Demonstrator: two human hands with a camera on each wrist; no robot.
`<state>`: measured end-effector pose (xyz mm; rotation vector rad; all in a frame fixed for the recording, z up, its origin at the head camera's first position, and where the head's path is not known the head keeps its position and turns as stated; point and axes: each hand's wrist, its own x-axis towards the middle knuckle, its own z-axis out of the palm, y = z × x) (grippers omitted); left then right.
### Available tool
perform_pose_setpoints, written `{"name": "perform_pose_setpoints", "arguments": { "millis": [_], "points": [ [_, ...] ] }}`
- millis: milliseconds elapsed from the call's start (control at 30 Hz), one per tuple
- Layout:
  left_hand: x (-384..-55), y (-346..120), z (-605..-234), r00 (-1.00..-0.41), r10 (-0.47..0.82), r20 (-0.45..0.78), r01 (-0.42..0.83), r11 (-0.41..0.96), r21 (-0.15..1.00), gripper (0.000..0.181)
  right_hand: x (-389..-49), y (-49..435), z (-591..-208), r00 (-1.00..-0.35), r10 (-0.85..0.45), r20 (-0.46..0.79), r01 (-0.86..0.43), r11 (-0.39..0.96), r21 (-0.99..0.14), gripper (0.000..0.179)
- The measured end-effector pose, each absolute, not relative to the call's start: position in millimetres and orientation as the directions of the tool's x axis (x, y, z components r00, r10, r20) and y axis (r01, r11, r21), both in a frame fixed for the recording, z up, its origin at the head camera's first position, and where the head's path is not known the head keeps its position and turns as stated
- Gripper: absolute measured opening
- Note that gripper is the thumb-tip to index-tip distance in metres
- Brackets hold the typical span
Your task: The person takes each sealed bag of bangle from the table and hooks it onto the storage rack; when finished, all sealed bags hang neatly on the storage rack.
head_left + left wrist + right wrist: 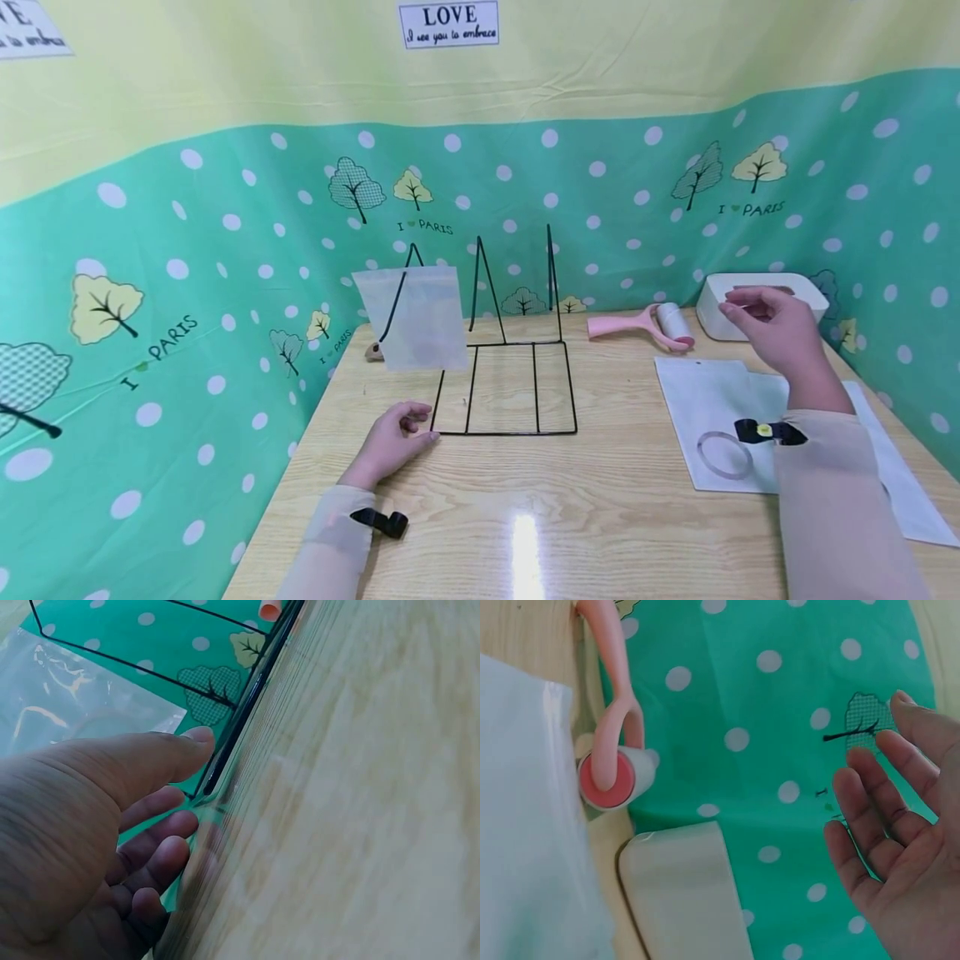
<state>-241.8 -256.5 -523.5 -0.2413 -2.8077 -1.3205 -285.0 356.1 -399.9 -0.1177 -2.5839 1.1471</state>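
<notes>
A black wire rack (521,433) with several upright triangular loops stands on the table. Over its left loop hangs a translucent plastic bag (420,321), also seen as a clear bag (67,697) in the left wrist view. My left hand (390,442) is beside the rack's front left corner, thumb tip right at the wire, fingers loosely bent with nothing between them. On the right my right hand (780,329) is raised in front of a white box (723,321). Its fingers (866,810) are relaxed and apart from the thumb, the palm holding nothing.
Pale plastic bags (697,408) lie flat on the right side of the table, with a clear ring (724,455) on them. A pink-handled lint roller (630,325) lies at the back, left of the white box. A patterned curtain (225,275) surrounds the table.
</notes>
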Motion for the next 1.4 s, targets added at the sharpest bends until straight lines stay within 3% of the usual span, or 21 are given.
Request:
{"name": "perform_pose_setpoints", "arguments": {
  "millis": [333, 767, 1400],
  "points": [
    [-242, -254, -522, -0.988, 0.121, 0.098, 0.154, 0.663, 0.733, 0.047, -292, 374, -421, -0.973, 0.191, 0.133, 0.027, 0.66, -0.75, 0.078],
    [-242, -253, -523, -0.984, 0.127, 0.121, 0.175, 0.681, 0.711, 0.043, -301, 382, -443, -0.988, 0.128, 0.089, 0.018, 0.659, -0.752, 0.064],
    [-242, -253, -521, -0.987, 0.12, 0.103, 0.157, 0.688, 0.708, 0.042, -328, 412, -463, -0.992, -0.071, -0.108, 0.013, 0.778, -0.628, 0.061]
  ]
}}
